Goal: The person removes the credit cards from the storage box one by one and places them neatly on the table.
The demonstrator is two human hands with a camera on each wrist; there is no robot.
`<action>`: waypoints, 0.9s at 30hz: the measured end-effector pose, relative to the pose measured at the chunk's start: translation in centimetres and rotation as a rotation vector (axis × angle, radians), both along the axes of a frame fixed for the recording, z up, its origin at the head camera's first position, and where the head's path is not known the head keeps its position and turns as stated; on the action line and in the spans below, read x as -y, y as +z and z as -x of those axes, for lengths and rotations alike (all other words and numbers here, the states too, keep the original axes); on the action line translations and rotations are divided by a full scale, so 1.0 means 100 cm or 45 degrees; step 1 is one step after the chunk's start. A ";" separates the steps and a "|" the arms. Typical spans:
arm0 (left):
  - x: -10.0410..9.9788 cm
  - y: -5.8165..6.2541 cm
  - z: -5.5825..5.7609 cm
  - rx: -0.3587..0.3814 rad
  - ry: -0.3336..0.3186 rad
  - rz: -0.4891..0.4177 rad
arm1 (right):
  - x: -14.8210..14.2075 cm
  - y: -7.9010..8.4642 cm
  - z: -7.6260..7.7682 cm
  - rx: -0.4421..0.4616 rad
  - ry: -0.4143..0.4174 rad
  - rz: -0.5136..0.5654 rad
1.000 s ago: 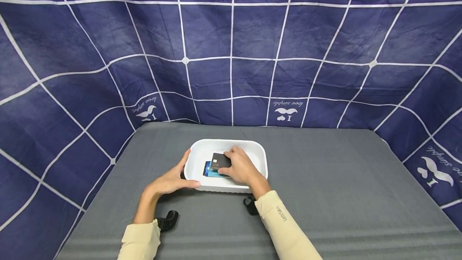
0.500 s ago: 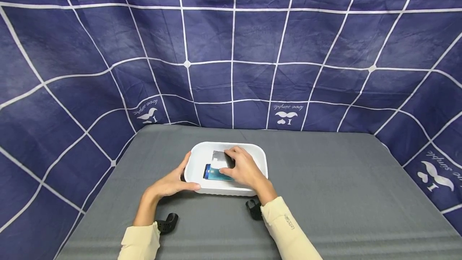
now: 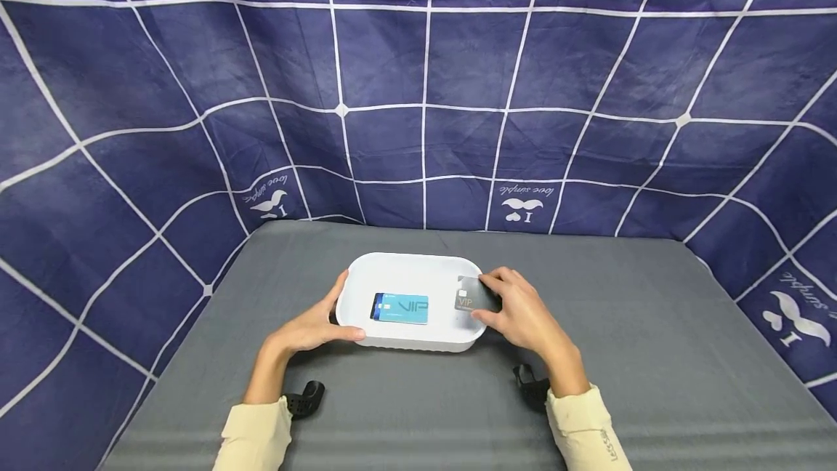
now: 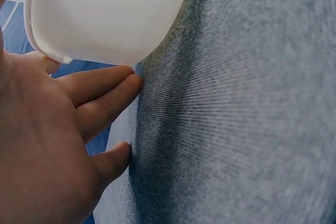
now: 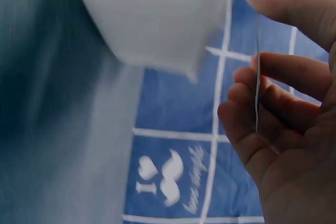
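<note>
My right hand [image 3: 523, 315] pinches a dark grey card [image 3: 466, 295] printed "VIP" between thumb and fingers, over the right rim of a white plastic tray [image 3: 445, 267]. Edge-on, that card [image 5: 257, 87] is a thin line in the right wrist view. At the tray's left end, my left hand [image 3: 306, 327] holds the rim, thumb along the near side and fingers on the far side. The left wrist view has other fingers [image 4: 107, 98] reaching to the underside of its wall. Inside the tray lies a light blue card [image 3: 405, 309], with a darker blue card [image 3: 375, 307] peeking out beneath.
Grey cloth [image 3: 621, 325] covers the table under the tray. Behind and at both sides hangs a dark blue curtain [image 3: 458, 144] with a white grid. Black wrist mounts [image 3: 306, 400] sit by both wrists.
My right hand has lifted the grey card off the blue ones and carried it right to the tray's rim, uncovering the light blue card. My left hand has stayed at the tray.
</note>
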State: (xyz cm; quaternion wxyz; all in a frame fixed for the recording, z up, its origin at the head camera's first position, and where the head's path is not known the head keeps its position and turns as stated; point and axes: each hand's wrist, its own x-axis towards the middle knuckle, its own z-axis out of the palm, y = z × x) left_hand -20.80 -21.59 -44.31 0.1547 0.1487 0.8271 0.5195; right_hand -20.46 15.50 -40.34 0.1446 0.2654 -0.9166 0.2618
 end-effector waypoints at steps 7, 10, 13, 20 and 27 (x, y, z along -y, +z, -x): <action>0.000 -0.003 0.001 0.018 0.011 0.015 | -0.030 0.011 -0.003 0.011 -0.040 0.027; 0.001 -0.003 0.001 0.012 0.009 0.007 | -0.036 0.008 -0.001 0.049 -0.046 0.002; 0.001 -0.003 0.001 0.009 0.004 0.001 | -0.042 0.003 0.000 0.083 -0.050 -0.015; 0.000 -0.001 0.000 0.036 0.022 0.022 | -0.054 -0.003 0.003 0.141 -0.057 -0.034; 0.000 0.001 0.002 0.030 0.006 0.014 | -0.059 -0.009 0.007 0.184 -0.096 -0.047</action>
